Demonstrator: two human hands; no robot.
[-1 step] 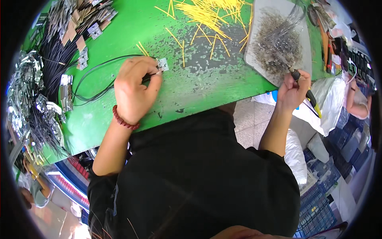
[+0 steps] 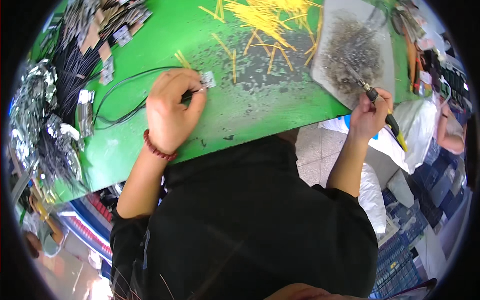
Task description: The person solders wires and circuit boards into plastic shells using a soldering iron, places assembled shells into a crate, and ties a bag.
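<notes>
barely a flicker, and nobody's budging

so here we are, and the whole view has only nudged a hair to the right, picking up a smear of blur. my left hand [image 2: 172,112] is still planted on the green table [image 2: 215,120], thumb and forefinger drawn together right at the edge of a small pale board [image 2: 208,79]. pinching the board itself, or a wire end on it? i cannot tell; my own fingers hide it. black wires [image 2: 124,118] loop out on the left side of that hand, and yellow tubes [image 2: 260,20] lie scattered beyond the board.

over to my right hand [image 2: 370,117]: fingers curled round the soldering iron [image 2: 371,93], gripping its dark handle, metal end angled over the grey tray [image 2: 320,70] and its heap of dark crumbs [image 2: 350,55]. whether it touches them, i can't say. it was there a moment ago too, so no ground gained: iron and board remain well apart, and to my eye the work is holding at the tray, the board steadied and waiting.
</notes>
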